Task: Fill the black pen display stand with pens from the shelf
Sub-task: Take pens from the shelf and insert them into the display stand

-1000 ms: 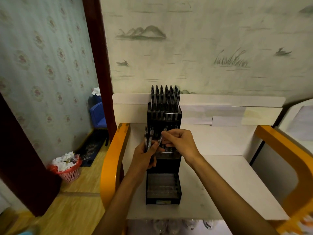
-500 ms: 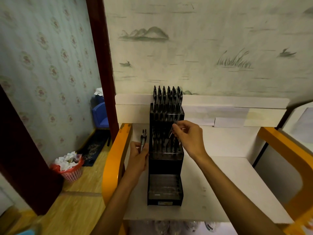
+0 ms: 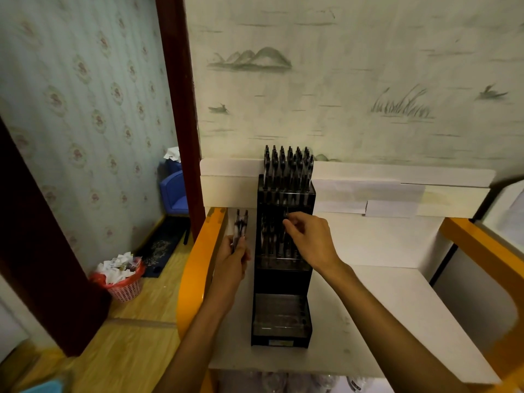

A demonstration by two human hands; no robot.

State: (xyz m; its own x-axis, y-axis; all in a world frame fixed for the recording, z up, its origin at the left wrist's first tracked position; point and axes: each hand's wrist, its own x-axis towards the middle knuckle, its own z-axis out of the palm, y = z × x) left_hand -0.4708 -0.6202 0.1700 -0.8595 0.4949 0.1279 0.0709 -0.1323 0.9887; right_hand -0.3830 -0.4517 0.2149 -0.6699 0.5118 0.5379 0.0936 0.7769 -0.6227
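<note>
Here the left hand [image 3: 232, 258] grips spare pens [image 3: 240, 226] beside the stand [image 3: 283, 279]; right hand [image 3: 309, 241] pinches a pen [image 3: 285, 215] over its middle tier.

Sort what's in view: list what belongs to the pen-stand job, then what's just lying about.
Job: black pen display stand; spare pens held in left hand; right hand at the middle tier.

Lying about: red waste basket; blue chair; dark floor mat.

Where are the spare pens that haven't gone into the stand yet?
In the head view, the left hand grips the spare pens upright, just left of the black pen display stand.
</note>
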